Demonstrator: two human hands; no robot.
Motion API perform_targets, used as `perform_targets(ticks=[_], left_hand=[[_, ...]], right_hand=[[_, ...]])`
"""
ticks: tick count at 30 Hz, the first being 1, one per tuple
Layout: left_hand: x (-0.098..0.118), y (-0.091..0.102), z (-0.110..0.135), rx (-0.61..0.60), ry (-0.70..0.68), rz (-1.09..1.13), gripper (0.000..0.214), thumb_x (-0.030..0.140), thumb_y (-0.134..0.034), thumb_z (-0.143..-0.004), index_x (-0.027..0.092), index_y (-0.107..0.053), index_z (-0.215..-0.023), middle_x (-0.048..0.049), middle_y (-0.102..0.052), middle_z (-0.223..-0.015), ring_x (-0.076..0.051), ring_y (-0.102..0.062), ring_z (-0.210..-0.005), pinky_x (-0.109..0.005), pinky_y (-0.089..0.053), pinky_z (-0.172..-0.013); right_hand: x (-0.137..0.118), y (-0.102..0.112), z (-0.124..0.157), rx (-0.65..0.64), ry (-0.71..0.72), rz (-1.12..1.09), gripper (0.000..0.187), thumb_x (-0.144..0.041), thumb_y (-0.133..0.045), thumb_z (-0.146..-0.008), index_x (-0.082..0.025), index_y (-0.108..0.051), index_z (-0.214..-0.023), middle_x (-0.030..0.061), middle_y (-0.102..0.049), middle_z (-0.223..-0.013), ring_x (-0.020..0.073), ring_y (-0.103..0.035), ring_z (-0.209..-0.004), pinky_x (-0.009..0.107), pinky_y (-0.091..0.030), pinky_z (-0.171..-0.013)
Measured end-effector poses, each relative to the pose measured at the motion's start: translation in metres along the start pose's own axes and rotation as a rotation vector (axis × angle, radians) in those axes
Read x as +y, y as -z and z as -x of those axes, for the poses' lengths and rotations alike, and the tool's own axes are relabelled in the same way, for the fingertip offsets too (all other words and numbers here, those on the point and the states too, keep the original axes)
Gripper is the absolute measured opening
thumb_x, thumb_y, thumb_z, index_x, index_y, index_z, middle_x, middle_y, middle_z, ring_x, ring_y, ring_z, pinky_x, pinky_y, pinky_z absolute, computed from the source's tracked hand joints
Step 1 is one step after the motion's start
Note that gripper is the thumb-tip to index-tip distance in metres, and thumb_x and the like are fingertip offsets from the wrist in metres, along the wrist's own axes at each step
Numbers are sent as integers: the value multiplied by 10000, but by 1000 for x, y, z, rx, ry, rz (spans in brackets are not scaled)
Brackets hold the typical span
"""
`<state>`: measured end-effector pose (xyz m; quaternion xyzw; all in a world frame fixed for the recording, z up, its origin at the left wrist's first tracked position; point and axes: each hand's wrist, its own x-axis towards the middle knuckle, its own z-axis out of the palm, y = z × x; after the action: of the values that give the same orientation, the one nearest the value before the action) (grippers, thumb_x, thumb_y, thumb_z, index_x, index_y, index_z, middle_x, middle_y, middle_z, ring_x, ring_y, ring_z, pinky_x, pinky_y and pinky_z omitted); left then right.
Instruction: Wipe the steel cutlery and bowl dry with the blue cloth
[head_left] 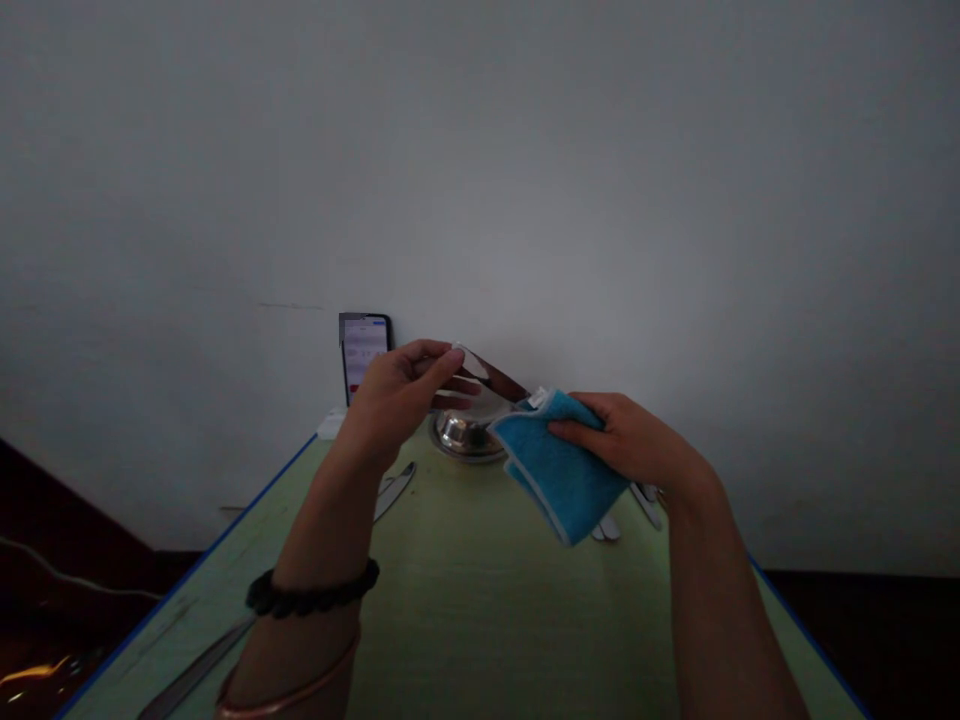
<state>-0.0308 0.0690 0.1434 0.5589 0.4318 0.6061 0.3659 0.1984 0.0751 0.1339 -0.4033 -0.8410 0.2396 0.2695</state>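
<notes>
My left hand pinches one end of a shiny, flat metal knife between thumb and forefinger, the other fingers spread behind it. The knife slants down to the right, and its far end goes behind a blue cloth. My right hand grips this folded cloth, thumb in front, with a corner hanging down; whether it also holds the knife through the cloth is hidden. Both hands are raised above the table. Below and behind them stands a shiny metal bowl, partly covered by the cloth and fingers.
On the pale green table lie a table knife by my left forearm, a long metal utensil at the front left, and several pieces of cutlery under my right hand. A phone leans against the white wall.
</notes>
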Motion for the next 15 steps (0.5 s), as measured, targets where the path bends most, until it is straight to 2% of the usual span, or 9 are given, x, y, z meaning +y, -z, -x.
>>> perform_targets(ticks=[2,7,11,15], left_hand=[[-1,-1,0,12,-16,-31,135,280,-628,-750,145,-629,-762,-35,-670,-629,-157,-657,-595,-269,-558,-571],[-4,-4,0,-233,-115,-253,166,328,-596,-770,184,-673,-744,-40,-692,-709,-159,-636,-653,-255,-513,-603],[-7,-4,-1,-200,-187,-435,177,361,-606,-750,201,-681,-737,-25,-692,-714,-162,-618,-654,-247,-472,-593],[-6,0,-1,-161,-179,-428,186,374,-631,-724,196,-672,-755,-34,-688,-721,-167,-619,-656,-243,-461,-568]], right_hand=[[-3,-2,-1,-11,2,2,265,-412,-481,-811,-211,-627,-903,14,-658,-848,162,-587,-744,265,-414,-657],[-9,-8,-6,3,17,36,259,-384,-476,-816,-209,-636,-919,33,-662,-871,172,-588,-763,279,-417,-671],[-9,-9,-6,1,25,38,256,-369,-461,-828,-209,-630,-935,36,-662,-890,175,-589,-785,285,-417,-694],[-9,-9,-4,-12,19,-1,257,-383,-446,-838,-211,-616,-924,28,-656,-886,171,-590,-794,278,-416,-698]])
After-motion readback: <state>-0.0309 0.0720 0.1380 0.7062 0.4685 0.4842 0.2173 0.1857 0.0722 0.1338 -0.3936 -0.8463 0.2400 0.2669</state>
